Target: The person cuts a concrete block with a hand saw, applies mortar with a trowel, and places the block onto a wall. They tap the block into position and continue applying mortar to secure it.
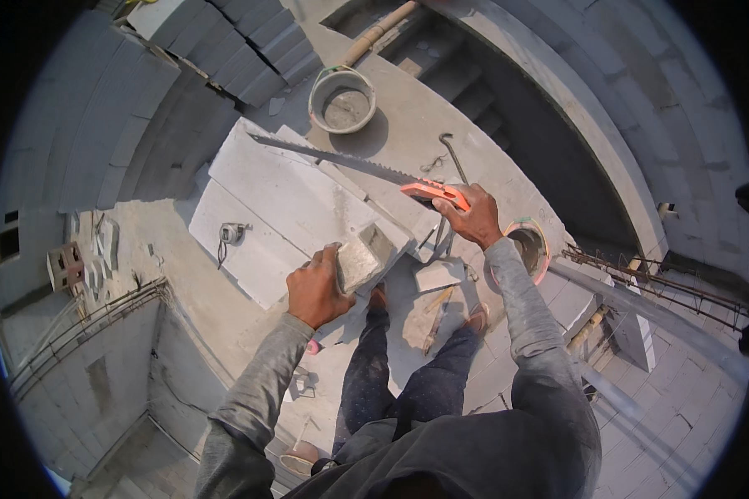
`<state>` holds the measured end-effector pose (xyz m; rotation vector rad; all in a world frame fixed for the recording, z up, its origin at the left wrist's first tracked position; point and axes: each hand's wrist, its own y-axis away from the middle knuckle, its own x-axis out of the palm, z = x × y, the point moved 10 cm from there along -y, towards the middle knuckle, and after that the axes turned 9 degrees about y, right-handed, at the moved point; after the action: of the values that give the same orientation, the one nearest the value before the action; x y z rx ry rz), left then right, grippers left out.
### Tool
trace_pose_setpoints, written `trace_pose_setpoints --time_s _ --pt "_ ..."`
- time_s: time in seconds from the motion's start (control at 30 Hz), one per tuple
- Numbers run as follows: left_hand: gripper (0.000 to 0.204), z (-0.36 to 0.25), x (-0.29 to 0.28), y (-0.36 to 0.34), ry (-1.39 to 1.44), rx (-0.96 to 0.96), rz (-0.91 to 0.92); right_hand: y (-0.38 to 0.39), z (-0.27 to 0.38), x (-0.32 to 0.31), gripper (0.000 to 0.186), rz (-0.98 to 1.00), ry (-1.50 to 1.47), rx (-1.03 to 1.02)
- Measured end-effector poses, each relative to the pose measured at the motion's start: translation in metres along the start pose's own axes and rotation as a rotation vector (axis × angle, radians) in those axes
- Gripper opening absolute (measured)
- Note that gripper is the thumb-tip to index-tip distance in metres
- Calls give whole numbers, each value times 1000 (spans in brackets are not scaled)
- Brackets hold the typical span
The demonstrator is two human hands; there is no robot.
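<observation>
Left hand [314, 287] grips a grey block offcut [362, 256] beside the large white block [275, 200]. Right hand [474, 218] clasps the orange-handled saw [366, 170] lying across that block; grey bucket [342, 100] stands beyond.

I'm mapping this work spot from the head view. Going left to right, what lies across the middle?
Tape measure → left hand gripping a cut block piece → right hand on the saw's orange grip → bucket with coloured rim
</observation>
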<state>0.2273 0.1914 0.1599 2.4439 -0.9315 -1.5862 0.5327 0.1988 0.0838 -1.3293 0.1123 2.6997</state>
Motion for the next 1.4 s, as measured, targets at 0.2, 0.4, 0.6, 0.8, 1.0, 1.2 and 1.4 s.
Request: trace_pose_setpoints --time_s 0.2,0.4,0.6,0.8,1.0,1.2,1.4 --pt "94 -24 29 -10 -79 24 8 150 2 -14 36 9 -74 159" --pt "91 -41 27 -32 -132 -50 0 218 -4 -17 42 -78 -127 309" --pt "89 -65 43 -49 -44 50 -91 229 12 -35 47 -163 -164 141" --pt "93 -58 52 -44 -29 101 -127 239 -33 11 43 33 -80 288" --pt "92 -56 55 -44 -116 146 -164 253 -46 0 40 -16 -123 323" --pt "93 -60 55 -42 -82 173 -168 244 -16 -42 42 -373 -219 207" --pt "92 -62 54 -43 -73 162 -152 235 -39 31 42 45 -171 429"
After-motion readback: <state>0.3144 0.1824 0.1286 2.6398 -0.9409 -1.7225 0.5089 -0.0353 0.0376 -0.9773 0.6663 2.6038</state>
